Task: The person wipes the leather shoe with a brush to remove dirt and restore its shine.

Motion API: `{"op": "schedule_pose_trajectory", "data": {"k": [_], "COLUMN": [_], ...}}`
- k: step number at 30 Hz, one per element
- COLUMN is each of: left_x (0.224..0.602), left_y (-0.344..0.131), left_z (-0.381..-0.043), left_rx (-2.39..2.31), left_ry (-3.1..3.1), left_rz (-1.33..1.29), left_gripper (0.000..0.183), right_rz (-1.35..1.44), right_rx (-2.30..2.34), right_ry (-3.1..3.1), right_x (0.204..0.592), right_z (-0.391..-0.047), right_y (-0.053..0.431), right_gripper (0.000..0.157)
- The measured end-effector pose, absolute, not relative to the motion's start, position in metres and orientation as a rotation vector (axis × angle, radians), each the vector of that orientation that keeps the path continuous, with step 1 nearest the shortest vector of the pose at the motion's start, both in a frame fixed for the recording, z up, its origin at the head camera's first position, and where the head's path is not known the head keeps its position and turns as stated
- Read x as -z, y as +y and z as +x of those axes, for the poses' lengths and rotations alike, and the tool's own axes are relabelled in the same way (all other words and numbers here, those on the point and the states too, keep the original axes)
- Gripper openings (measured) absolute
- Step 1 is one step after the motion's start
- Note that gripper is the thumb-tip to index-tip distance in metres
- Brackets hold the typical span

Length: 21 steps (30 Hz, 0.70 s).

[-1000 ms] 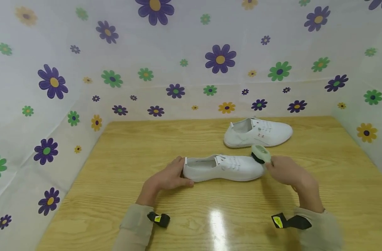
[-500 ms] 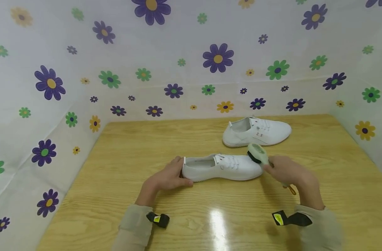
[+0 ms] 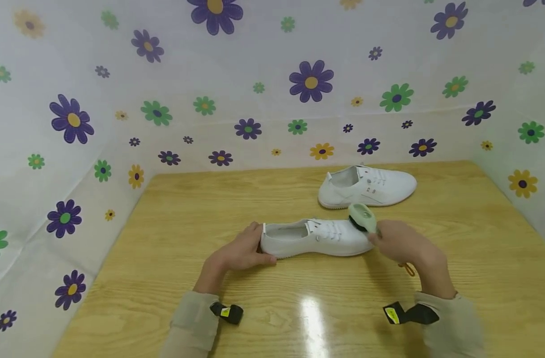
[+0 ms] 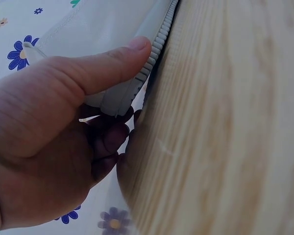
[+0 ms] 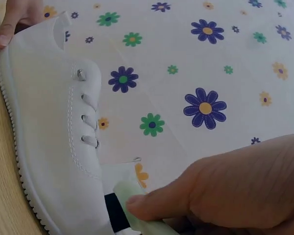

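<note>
A white lace-up shoe (image 3: 299,243) stands on its sole at the middle of the table, toe to the right. My left hand (image 3: 244,249) grips its heel; in the left wrist view the thumb (image 4: 120,66) presses the ridged sole edge and the other fingers curl behind the heel. My right hand (image 3: 402,242) holds a pale green brush (image 3: 363,217) by its handle. The brush's dark bristles (image 5: 117,213) lie against the top of the shoe's toe. An orange loop hangs below the right hand.
A second white shoe (image 3: 391,188) stands behind, toe to the right, with small red marks on its side. The wood-grain table (image 3: 210,199) meets a flower-print sheet (image 3: 272,59) at the back and both sides.
The brush has moved left along the shoe's toe toward the laces, and my right hand with it. My left hand keeps its grip on the heel.
</note>
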<state>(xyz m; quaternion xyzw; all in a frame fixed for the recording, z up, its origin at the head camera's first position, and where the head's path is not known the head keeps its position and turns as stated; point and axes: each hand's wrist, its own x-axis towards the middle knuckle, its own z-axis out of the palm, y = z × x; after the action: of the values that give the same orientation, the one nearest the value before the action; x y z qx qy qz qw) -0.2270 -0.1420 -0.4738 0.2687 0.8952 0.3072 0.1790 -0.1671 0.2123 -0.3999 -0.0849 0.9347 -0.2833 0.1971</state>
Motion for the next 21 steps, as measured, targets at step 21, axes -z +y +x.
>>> {"op": "schedule_pose_trajectory", "data": {"k": [21], "left_x": [0.477], "left_y": [-0.143], "left_z": [-0.228], "left_rx": [-0.859], "left_ry": [2.538], "left_rz": [0.755], "left_gripper": [0.073], "right_rz": [-0.206], "right_rx": [0.851], "right_ry": [2.537], "right_x": [0.392], "right_z": [-0.162], "right_y": [0.226], "right_gripper": [0.027]}}
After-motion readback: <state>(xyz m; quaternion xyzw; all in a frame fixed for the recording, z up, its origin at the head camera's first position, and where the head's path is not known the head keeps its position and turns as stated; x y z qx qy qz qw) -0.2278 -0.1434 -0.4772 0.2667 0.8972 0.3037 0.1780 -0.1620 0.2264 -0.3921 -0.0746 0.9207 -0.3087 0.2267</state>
